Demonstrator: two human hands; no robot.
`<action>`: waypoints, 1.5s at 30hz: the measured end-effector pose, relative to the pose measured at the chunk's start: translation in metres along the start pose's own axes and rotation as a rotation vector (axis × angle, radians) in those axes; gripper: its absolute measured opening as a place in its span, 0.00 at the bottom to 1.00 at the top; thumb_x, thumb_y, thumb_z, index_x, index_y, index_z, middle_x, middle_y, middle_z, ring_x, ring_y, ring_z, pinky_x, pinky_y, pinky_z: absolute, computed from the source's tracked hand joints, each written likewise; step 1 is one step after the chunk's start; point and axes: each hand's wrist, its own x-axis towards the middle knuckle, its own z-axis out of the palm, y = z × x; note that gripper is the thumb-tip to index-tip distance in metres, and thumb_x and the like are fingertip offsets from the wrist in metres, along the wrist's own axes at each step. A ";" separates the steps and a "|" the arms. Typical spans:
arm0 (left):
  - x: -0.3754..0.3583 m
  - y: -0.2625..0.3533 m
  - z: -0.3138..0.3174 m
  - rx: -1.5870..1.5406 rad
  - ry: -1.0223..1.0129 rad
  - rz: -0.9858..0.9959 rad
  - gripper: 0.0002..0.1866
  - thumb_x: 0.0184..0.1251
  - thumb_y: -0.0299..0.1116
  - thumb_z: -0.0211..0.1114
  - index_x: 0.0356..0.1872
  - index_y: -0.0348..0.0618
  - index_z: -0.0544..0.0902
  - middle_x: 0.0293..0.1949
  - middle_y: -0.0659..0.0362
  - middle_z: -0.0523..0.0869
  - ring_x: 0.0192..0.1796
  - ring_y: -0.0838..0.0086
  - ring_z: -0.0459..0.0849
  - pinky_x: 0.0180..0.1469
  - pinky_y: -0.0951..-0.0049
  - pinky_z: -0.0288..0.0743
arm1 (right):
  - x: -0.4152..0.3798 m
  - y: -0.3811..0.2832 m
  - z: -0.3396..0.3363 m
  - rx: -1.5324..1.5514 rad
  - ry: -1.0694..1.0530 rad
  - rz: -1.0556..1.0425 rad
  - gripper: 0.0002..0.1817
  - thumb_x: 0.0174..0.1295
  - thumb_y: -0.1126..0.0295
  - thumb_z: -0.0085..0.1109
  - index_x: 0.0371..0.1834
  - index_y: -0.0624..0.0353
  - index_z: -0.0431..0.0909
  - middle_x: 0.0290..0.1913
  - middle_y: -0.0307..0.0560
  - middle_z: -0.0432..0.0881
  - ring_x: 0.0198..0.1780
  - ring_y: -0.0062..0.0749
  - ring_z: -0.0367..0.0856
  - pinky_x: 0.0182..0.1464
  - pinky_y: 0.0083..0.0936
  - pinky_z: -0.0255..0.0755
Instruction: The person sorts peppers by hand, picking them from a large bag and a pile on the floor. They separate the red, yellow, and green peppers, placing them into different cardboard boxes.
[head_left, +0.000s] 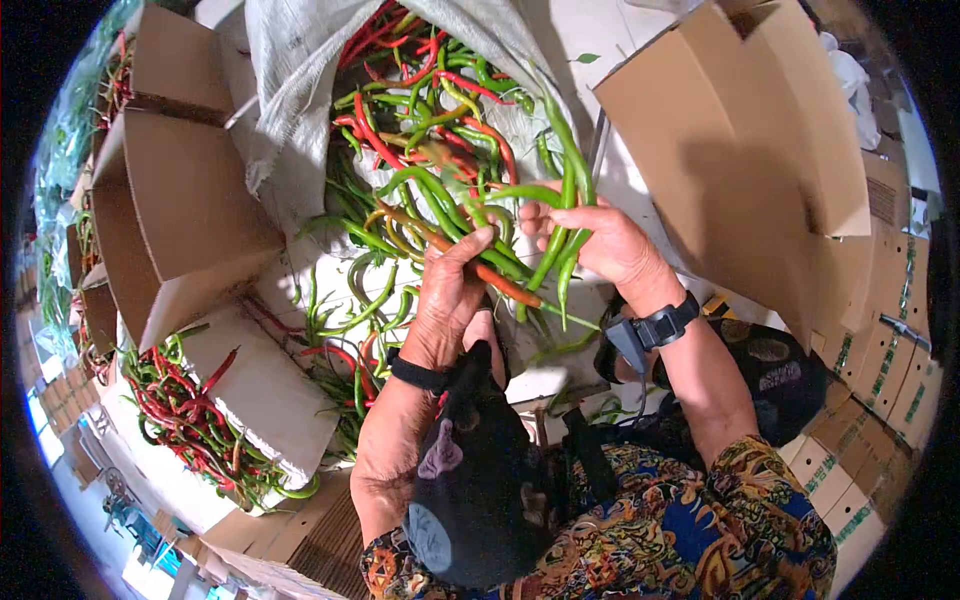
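My left hand (458, 275) is closed around a small bunch of long chili peppers, an orange-red chili pepper (500, 285) and several green ones among them. Close beside it on the right, my right hand (612, 240) grips several green chili peppers (568, 195), with its thumb laid across them. Both hands are in front of the mouth of a white woven sack (290, 70). Red, green and yellowish chili peppers (400, 110) spill out of the sack. More green chili peppers (370, 300) lie loose on the pale floor under my hands.
Open cardboard boxes stand at the left (200, 210) and right (740, 140). A pile of red and green chilies (190, 420) lies at the lower left beside a white block-like box (265, 400). Stacked cartons (880, 340) line the far right. My knees are close below my hands.
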 end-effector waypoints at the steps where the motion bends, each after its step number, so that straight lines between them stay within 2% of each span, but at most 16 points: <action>1: -0.005 0.007 0.004 0.027 -0.016 0.019 0.20 0.58 0.21 0.65 0.54 0.39 0.76 0.43 0.58 0.82 0.49 0.68 0.80 0.59 0.64 0.73 | -0.003 -0.005 0.006 0.029 -0.005 -0.027 0.27 0.60 0.72 0.56 0.64 0.64 0.68 0.50 0.49 0.80 0.49 0.32 0.80 0.52 0.27 0.74; 8: -0.045 0.063 0.041 0.152 -0.099 0.187 0.12 0.66 0.29 0.62 0.47 0.37 0.75 0.41 0.56 0.82 0.44 0.66 0.82 0.54 0.60 0.77 | -0.041 -0.035 0.045 0.096 -0.089 -0.143 0.28 0.62 0.71 0.55 0.67 0.63 0.64 0.52 0.52 0.80 0.48 0.34 0.80 0.56 0.31 0.74; 14: -0.105 0.129 0.100 0.049 -0.309 0.248 0.13 0.68 0.29 0.59 0.51 0.37 0.72 0.35 0.61 0.76 0.39 0.73 0.76 0.46 0.68 0.76 | -0.081 -0.057 0.074 0.144 -0.123 -0.220 0.35 0.64 0.59 0.55 0.71 0.65 0.57 0.58 0.55 0.74 0.46 0.33 0.78 0.53 0.33 0.75; 17: -0.151 0.142 0.131 0.166 -0.203 0.273 0.13 0.67 0.29 0.59 0.49 0.36 0.73 0.32 0.61 0.74 0.35 0.75 0.74 0.39 0.74 0.75 | -0.097 -0.064 0.074 0.167 -0.277 -0.251 0.36 0.65 0.57 0.55 0.72 0.65 0.57 0.59 0.56 0.74 0.48 0.32 0.77 0.53 0.33 0.75; 21: -0.217 0.120 0.160 0.551 -0.058 0.344 0.15 0.64 0.30 0.61 0.50 0.36 0.73 0.33 0.60 0.76 0.33 0.75 0.76 0.37 0.74 0.75 | -0.118 -0.065 0.084 0.248 -0.270 -0.299 0.31 0.68 0.56 0.52 0.69 0.63 0.62 0.57 0.55 0.76 0.48 0.31 0.78 0.54 0.31 0.73; 24: -0.252 0.090 0.179 0.584 -0.005 0.257 0.16 0.59 0.29 0.66 0.46 0.37 0.73 0.33 0.58 0.79 0.32 0.72 0.80 0.34 0.73 0.76 | -0.132 -0.064 0.095 0.281 -0.191 -0.307 0.30 0.70 0.52 0.49 0.67 0.62 0.65 0.55 0.53 0.77 0.46 0.29 0.77 0.52 0.32 0.74; 28: -0.253 0.054 0.185 0.776 -0.038 0.144 0.16 0.60 0.27 0.66 0.47 0.33 0.74 0.37 0.56 0.82 0.37 0.72 0.82 0.42 0.72 0.76 | -0.147 -0.042 0.110 0.144 -0.054 -0.285 0.29 0.71 0.49 0.45 0.66 0.60 0.66 0.57 0.51 0.77 0.46 0.27 0.76 0.53 0.32 0.74; 31: -0.222 0.014 0.171 0.994 -0.223 0.453 0.20 0.56 0.23 0.69 0.50 0.34 0.75 0.43 0.55 0.82 0.44 0.64 0.82 0.49 0.69 0.75 | -0.161 -0.028 0.136 0.184 -0.094 -0.224 0.26 0.70 0.48 0.48 0.61 0.56 0.69 0.50 0.43 0.78 0.52 0.30 0.76 0.59 0.33 0.70; 32: -0.211 0.003 0.159 1.265 -0.128 0.741 0.17 0.57 0.24 0.69 0.48 0.34 0.78 0.39 0.60 0.84 0.44 0.75 0.81 0.51 0.75 0.74 | -0.163 -0.024 0.136 0.197 -0.099 -0.259 0.26 0.70 0.48 0.47 0.61 0.56 0.69 0.50 0.43 0.78 0.53 0.30 0.76 0.60 0.33 0.69; 34: -0.215 0.006 0.167 1.504 -0.093 0.697 0.17 0.57 0.23 0.69 0.48 0.34 0.78 0.39 0.61 0.83 0.44 0.76 0.80 0.50 0.75 0.73 | -0.164 -0.020 0.135 0.228 -0.107 -0.338 0.26 0.70 0.48 0.47 0.59 0.56 0.70 0.51 0.42 0.77 0.55 0.30 0.75 0.62 0.32 0.68; 35: -0.212 0.003 0.162 1.455 -0.129 0.747 0.16 0.57 0.23 0.69 0.48 0.34 0.78 0.38 0.62 0.83 0.40 0.75 0.80 0.46 0.75 0.74 | -0.168 -0.023 0.134 0.213 -0.127 -0.335 0.24 0.69 0.49 0.50 0.57 0.57 0.71 0.50 0.40 0.78 0.54 0.29 0.76 0.62 0.31 0.67; 38: -0.225 -0.001 0.169 0.873 -0.172 0.513 0.16 0.59 0.21 0.66 0.48 0.32 0.77 0.43 0.56 0.84 0.45 0.73 0.82 0.48 0.71 0.75 | -0.174 -0.025 0.129 0.093 -0.207 -0.388 0.22 0.68 0.52 0.54 0.54 0.59 0.74 0.50 0.42 0.79 0.53 0.30 0.77 0.59 0.31 0.70; 39: -0.231 0.007 0.171 0.874 -0.159 0.438 0.13 0.63 0.19 0.62 0.49 0.32 0.76 0.47 0.58 0.83 0.48 0.79 0.79 0.50 0.76 0.74 | -0.174 -0.024 0.129 0.121 -0.161 -0.396 0.20 0.67 0.54 0.57 0.51 0.58 0.75 0.48 0.42 0.79 0.47 0.27 0.78 0.53 0.28 0.72; 40: -0.234 0.012 0.166 0.828 -0.105 0.415 0.14 0.62 0.21 0.64 0.49 0.33 0.76 0.41 0.60 0.83 0.43 0.77 0.81 0.48 0.75 0.75 | -0.174 -0.025 0.119 0.147 -0.117 -0.340 0.18 0.67 0.56 0.57 0.50 0.59 0.76 0.45 0.41 0.79 0.39 0.22 0.75 0.47 0.26 0.72; 42: -0.249 0.030 0.171 0.695 0.040 0.379 0.13 0.62 0.24 0.65 0.46 0.35 0.77 0.37 0.62 0.82 0.38 0.77 0.80 0.43 0.75 0.76 | -0.170 -0.028 0.105 0.202 -0.100 -0.248 0.17 0.68 0.59 0.56 0.52 0.59 0.75 0.44 0.41 0.77 0.35 0.19 0.72 0.42 0.25 0.71; 45: -0.264 0.064 0.165 0.647 0.185 0.578 0.14 0.60 0.29 0.66 0.46 0.37 0.77 0.34 0.61 0.80 0.33 0.76 0.79 0.36 0.76 0.75 | -0.171 -0.037 0.096 0.237 -0.040 -0.249 0.19 0.69 0.66 0.53 0.60 0.59 0.72 0.42 0.40 0.77 0.30 0.18 0.70 0.39 0.20 0.70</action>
